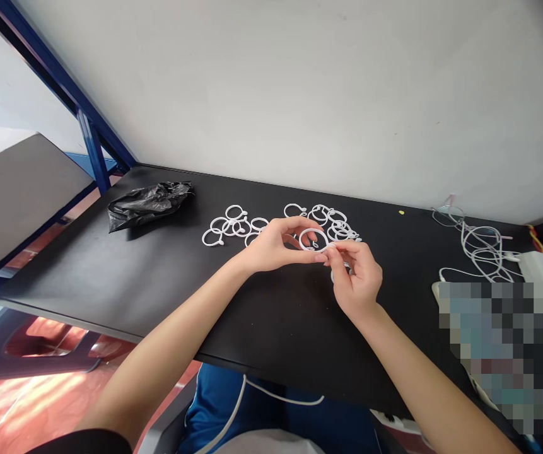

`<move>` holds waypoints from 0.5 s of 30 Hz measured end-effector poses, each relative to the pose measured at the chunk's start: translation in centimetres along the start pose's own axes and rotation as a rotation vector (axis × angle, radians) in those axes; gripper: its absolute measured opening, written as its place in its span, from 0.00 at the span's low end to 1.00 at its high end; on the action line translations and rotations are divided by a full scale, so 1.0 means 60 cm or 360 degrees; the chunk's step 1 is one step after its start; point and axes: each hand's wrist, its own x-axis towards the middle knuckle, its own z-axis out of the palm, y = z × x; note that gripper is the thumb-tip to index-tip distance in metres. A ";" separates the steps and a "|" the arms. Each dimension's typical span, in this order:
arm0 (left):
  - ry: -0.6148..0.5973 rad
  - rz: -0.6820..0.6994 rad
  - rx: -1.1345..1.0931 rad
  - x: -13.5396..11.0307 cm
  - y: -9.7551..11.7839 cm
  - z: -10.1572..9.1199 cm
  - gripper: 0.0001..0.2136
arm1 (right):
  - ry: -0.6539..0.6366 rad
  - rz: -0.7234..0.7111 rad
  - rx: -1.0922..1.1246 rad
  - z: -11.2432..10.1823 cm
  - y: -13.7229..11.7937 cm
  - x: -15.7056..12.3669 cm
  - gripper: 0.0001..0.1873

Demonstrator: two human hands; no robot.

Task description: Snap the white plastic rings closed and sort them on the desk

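Observation:
My left hand curves around a white curtain ring, gripping it between thumb and fingers just above the black table. At the ring's right side, my right hand pinches it near its joint, with the thumb against the index finger. What lies under those fingertips is hidden. Left of my hands is a loose group of similar white rings, several with a small knob at the join. Behind my hands lies a second cluster of rings, partly covered by my fingers. Another white ring shows partly behind my right hand.
A crumpled black plastic bag lies at the left on the black table. On the right are eyeglasses, tangled white cables, a white box and a blurred-out object. A pale wall rises behind.

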 end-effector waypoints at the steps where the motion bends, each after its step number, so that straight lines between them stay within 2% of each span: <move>1: 0.0006 0.0004 -0.0009 0.000 0.000 -0.001 0.19 | -0.0001 -0.0010 -0.0010 0.000 0.000 0.000 0.04; 7: 0.0078 0.0024 -0.0055 0.000 -0.001 -0.003 0.20 | 0.0032 -0.0065 -0.0043 -0.001 -0.003 0.002 0.10; 15: 0.0119 0.0022 -0.0115 0.001 -0.004 -0.001 0.21 | 0.0028 -0.0160 -0.0049 -0.002 -0.004 0.005 0.13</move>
